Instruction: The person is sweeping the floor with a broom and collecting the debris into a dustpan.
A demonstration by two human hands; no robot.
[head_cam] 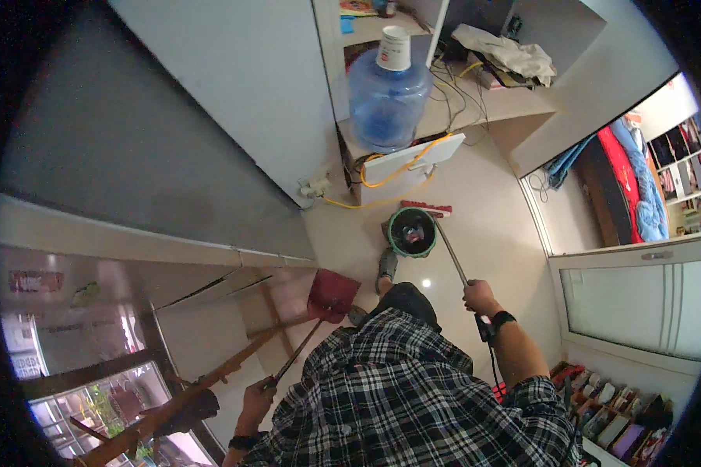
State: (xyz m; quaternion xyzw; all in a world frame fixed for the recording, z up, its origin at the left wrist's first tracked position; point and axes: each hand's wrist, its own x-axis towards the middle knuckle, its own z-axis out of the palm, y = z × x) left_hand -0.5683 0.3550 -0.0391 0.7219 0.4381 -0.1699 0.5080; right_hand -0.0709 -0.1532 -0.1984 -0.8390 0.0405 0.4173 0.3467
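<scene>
At the lower left, my left hand (259, 397) is closed on the handle of a long-handled red dustpan (334, 295), whose pan is near my feet. My right hand (479, 296) grips the metal pole of a broom with a red head (438, 209). That head lies on the pale floor just beyond a round bin with a green rim (412, 232). Something dark and reddish is inside the bin. A shoe (387, 264) of mine stands close to the bin's near side.
A desk (505, 111) ahead bears a blue water jug (390, 99) with paper cups on top, and loose cables. A yellow cable (350, 204) runs along the floor. A wooden coat stand (228, 370) leans at the left. A shoe rack (613, 408) stands at the lower right, below a glazed door (631, 309).
</scene>
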